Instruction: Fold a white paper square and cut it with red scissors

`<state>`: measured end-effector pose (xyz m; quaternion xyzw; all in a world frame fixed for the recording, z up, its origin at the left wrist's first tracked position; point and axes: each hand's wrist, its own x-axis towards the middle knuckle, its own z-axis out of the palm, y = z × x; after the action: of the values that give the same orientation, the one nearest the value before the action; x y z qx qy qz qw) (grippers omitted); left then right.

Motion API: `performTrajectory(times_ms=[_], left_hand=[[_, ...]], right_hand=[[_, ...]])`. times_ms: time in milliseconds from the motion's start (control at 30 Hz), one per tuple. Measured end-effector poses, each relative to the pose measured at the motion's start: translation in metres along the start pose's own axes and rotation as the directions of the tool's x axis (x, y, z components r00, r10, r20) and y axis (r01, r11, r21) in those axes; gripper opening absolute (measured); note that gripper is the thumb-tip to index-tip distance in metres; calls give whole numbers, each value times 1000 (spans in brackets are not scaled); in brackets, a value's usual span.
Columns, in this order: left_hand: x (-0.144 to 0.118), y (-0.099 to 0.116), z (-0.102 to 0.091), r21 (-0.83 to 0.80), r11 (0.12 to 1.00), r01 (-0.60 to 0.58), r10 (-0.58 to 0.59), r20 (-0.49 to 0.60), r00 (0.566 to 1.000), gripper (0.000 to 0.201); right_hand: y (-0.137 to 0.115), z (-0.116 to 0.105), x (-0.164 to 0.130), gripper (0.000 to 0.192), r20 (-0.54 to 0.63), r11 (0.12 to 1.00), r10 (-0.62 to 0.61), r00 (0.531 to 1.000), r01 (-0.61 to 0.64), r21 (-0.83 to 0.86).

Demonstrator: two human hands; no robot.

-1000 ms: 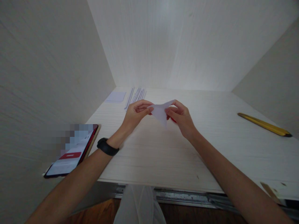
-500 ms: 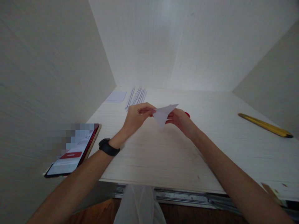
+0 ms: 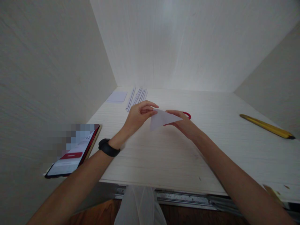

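Above the middle of the desk I hold a small piece of white paper [image 3: 161, 118], folded or bent into pointed flaps. My left hand [image 3: 140, 115] pinches its upper left corner between thumb and fingers; a black band is on that wrist. My right hand [image 3: 184, 123] grips the paper from the right, with fingers behind and below it, partly hidden by the sheet. Just behind the right hand a red loop [image 3: 188, 115] shows, perhaps a handle; the rest of it is covered.
Several narrow folded paper strips [image 3: 138, 96] lie at the back left, beside a flat stack of white paper [image 3: 117, 96]. A phone [image 3: 77, 156] rests at the left wall. On the right lies a yellow, dark-tipped tool [image 3: 266, 125]. Walls enclose the desk [image 3: 150, 162].
The paper has turned in my hands, so its flat face and a point toward the right now show. My right fingers have shifted around it, and more of the red loop is visible.
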<state>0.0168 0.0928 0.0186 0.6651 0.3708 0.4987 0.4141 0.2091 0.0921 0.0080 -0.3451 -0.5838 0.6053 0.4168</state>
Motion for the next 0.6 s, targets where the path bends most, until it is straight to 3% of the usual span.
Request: performTrajectory(times_ms=[267,467,600], left_hand=[[-1,3,3,53,997,-50,48,41,998,10],[-1,4,3,65,994,-83,81,31,996,7],[-1,3,4,-26,1000,-4,5,33,999,15]], right_hand=[[-1,4,-2,22,120,997,61,991,-56,-45],[4,4,2,24,66,998,34,997,-31,-46],[3,5,3,22,49,999,2,999,0,-50]])
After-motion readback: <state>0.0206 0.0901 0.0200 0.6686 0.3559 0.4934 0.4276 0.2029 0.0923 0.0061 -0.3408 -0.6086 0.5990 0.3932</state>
